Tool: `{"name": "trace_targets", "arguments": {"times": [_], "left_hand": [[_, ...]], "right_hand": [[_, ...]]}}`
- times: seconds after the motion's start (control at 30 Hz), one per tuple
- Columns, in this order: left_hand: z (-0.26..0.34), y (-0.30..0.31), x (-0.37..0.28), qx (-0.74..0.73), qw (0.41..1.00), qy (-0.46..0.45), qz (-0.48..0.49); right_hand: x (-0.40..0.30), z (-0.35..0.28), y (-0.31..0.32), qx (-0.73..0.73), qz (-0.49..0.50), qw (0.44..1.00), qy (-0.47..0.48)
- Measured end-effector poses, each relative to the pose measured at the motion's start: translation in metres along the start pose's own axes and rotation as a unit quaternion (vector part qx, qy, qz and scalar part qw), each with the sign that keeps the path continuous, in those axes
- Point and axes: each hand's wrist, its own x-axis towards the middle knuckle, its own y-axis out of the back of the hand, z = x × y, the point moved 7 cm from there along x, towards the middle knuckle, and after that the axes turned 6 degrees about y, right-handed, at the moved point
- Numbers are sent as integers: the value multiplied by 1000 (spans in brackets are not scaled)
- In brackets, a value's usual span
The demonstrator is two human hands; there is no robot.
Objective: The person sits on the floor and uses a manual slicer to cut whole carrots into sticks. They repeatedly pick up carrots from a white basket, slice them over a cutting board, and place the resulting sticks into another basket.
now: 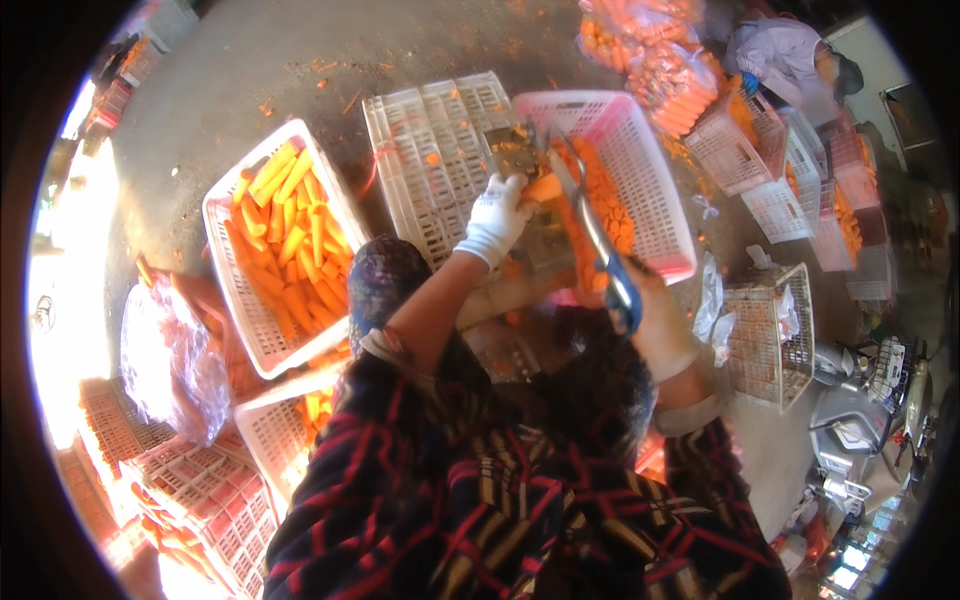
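In a white knitted glove, my left hand [496,217] holds a peeled carrot [545,187] on a board that lies over an upturned pale plastic crate [431,161]. My right hand [656,322], also gloved and blurred, grips the blue handle of a long metal-bladed knife [592,225]. The blade slants up beside the carrot's end; whether it touches cannot be told. Just right of the board, a pink and white plastic basket [660,187] holds many cut carrot pieces [611,202]. A white basket [225,247] of peeled carrots [289,240] stands to the left.
Bagged carrots [667,75] lie at the upper right, near a bent-over person [784,64] among stacked crates [739,150]. An upright crate [765,337] and a parked motorcycle [855,427] stand at right. More crates [206,495] and a clear plastic bag [176,360] are at lower left.
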Motion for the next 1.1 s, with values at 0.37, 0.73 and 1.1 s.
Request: {"name": "trace_targets", "arguments": {"times": [0.37, 0.73, 1.1], "left_hand": [[12, 9, 0, 21, 999, -24, 8], [23, -2, -3, 32, 999, -40, 8], [17, 0, -4, 51, 998, -30, 32]], "right_hand": [[-16, 110, -27, 218, 68, 948, -220], [-5, 12, -7, 21, 23, 992, -121], [-1, -26, -2, 108, 3, 985, -135]]}}
